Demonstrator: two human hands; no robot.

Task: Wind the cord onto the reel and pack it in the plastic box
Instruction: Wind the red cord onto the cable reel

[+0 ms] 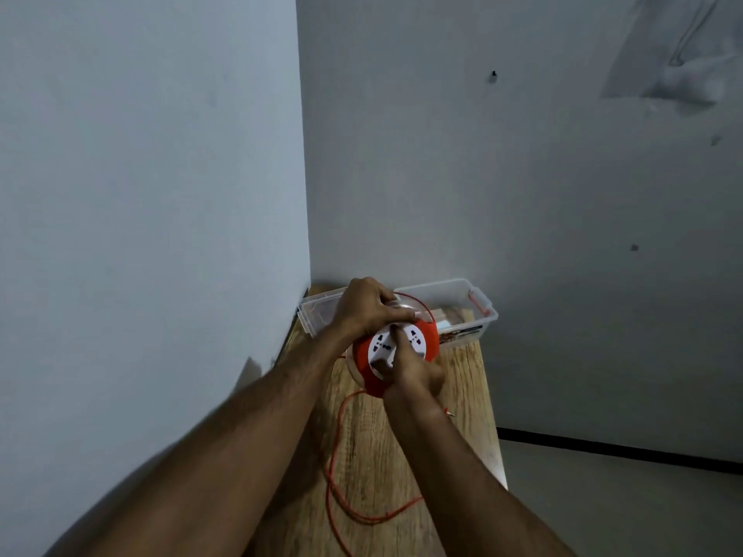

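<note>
I see the red extension-cord reel (pixel 396 355), with its white socket face toward the camera, held above the wooden table (pixel 462 396), just in front of the clear plastic box (pixel 454 299). My left hand (pixel 368 303) grips the reel's top edge, fingers curled over it. My right hand (pixel 414 369) has its fingers curled on the white face. The red cord (pixel 333 468) lies in 1 loose loop on the table.
</note>
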